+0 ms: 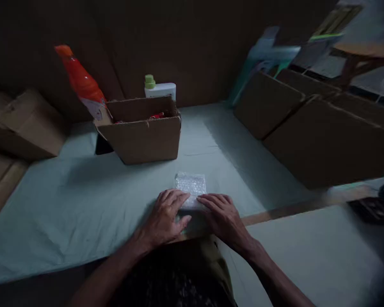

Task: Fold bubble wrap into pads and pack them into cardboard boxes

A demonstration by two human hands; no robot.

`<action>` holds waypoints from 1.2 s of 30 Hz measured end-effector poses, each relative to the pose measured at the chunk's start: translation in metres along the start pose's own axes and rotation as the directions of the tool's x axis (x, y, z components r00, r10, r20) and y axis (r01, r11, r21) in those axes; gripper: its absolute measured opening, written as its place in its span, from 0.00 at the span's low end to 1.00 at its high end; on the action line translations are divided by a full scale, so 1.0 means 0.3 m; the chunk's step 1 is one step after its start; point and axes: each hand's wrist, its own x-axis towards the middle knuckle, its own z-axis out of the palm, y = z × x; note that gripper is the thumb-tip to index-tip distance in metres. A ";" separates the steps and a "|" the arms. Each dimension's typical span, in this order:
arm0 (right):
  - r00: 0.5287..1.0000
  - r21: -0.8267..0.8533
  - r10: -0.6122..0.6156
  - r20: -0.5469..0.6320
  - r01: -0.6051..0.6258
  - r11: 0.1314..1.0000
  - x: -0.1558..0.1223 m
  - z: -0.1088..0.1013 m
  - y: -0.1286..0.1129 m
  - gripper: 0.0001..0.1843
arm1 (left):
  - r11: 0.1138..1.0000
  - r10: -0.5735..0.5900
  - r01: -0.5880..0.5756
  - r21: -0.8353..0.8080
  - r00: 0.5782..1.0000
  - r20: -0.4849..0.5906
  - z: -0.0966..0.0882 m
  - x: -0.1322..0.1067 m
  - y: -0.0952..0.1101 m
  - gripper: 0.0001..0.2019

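A small packet wrapped in bubble wrap (191, 184) lies on the pale green table cover (83, 200) near the front edge. My left hand (167, 215) rests on its near left side, fingers stretched flat over the wrap. My right hand (222, 215) lies on its near right side, fingers also flat and pointing left onto the packet. Both hands press on the packet's near edge and hide that part of it.
An open cardboard box (142, 132) stands behind the packet, with an orange bottle (81, 83) leaning at its left and a white bottle with a green cap (158, 87) behind. Cardboard boxes (313, 123) line the right side, more cardboard (25, 123) the left.
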 end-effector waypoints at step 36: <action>0.804 0.758 0.344 0.485 -0.582 0.294 0.121 -0.024 -0.016 0.18 | 0.651 -0.409 0.361 -0.668 0.908 0.092 -0.068 -0.004 -0.060 0.41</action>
